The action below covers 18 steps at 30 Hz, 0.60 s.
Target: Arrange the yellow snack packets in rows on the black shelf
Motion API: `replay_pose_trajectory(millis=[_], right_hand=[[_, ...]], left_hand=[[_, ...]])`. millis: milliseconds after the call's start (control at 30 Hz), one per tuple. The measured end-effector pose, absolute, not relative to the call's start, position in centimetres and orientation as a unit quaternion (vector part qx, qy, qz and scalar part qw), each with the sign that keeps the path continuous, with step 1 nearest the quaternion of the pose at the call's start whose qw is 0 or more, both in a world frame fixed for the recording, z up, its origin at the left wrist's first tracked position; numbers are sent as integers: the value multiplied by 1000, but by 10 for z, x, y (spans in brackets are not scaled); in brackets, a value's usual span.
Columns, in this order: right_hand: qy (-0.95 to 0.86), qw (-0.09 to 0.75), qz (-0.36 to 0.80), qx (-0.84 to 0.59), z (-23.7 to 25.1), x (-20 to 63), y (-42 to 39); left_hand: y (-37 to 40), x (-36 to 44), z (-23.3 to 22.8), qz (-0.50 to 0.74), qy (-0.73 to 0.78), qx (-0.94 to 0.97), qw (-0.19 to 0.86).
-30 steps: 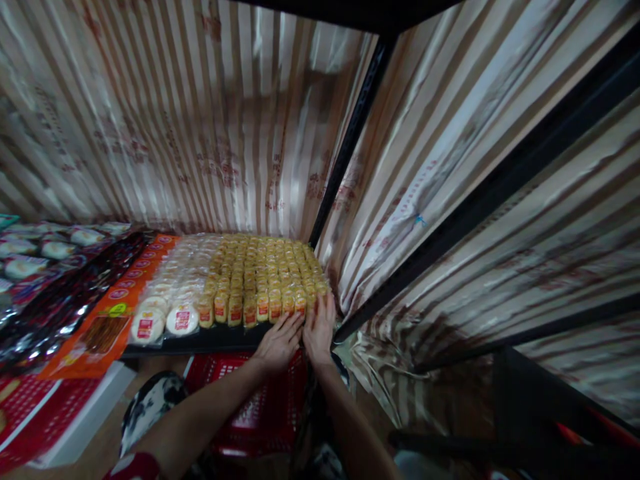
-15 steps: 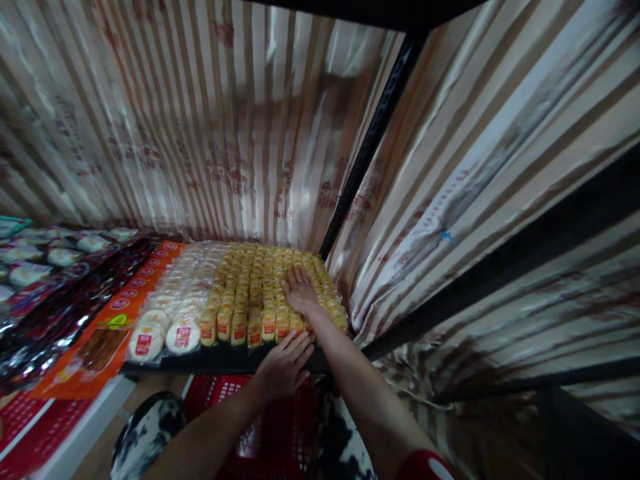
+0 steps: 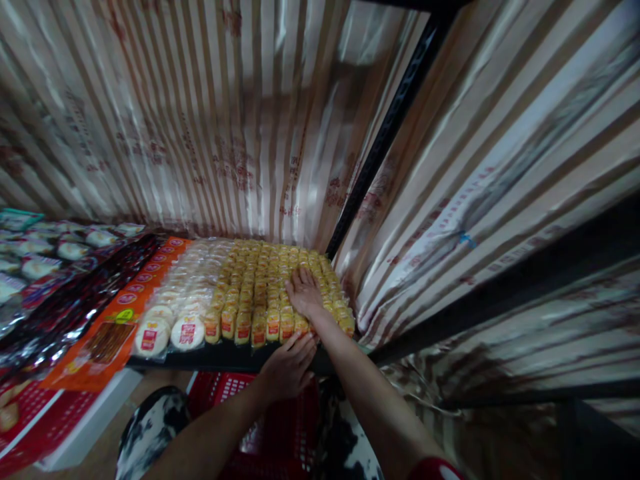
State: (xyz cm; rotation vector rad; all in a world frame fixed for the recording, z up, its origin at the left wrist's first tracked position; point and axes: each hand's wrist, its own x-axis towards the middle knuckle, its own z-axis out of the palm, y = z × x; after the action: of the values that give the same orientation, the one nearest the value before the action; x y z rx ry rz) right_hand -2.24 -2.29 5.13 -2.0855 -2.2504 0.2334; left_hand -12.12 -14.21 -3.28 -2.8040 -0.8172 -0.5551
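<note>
Rows of small yellow wrapped cakes (image 3: 243, 317) stand side by side on a dark shelf (image 3: 220, 357), with red-and-orange labels on their front ends. My right hand (image 3: 304, 292) lies flat across the tops of these cakes, fingers stretched toward the back. At the shelf's front edge, my left hand (image 3: 290, 363) has its fingers extended against the front of the rows near the right end. Left of the yellow cakes are rows of round white wrapped cakes (image 3: 187, 333) with red print. Neither hand grips anything that I can see.
An orange snack packet (image 3: 113, 337), shiny dark packets (image 3: 100, 293) and white packs (image 3: 40, 267) lie to the left. Red baskets (image 3: 233, 385) stand below the shelf. A black post (image 3: 380, 147) rises at the back right before striped sheeting (image 3: 225, 100).
The view has shifted slightly, so the shelf sits a little further right in the picture. Both hands keep almost the same places on the cakes.
</note>
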Motion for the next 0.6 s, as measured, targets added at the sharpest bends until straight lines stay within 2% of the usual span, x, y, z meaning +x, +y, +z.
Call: replay_pose_trajectory(millis=[100,300,600], right_hand=[[-747,56,57,-659,56,-28,-16],[-762,12,111,-638,42,-31,-6],[-761,20,126,-636,41,-30,-5]], left_hand=[[-142,-121,-33,-190,-275,-938,87],[-143,-123,-28,-188,-275,-938,95],[-143,-123,-26,-196,-273,-935,112]])
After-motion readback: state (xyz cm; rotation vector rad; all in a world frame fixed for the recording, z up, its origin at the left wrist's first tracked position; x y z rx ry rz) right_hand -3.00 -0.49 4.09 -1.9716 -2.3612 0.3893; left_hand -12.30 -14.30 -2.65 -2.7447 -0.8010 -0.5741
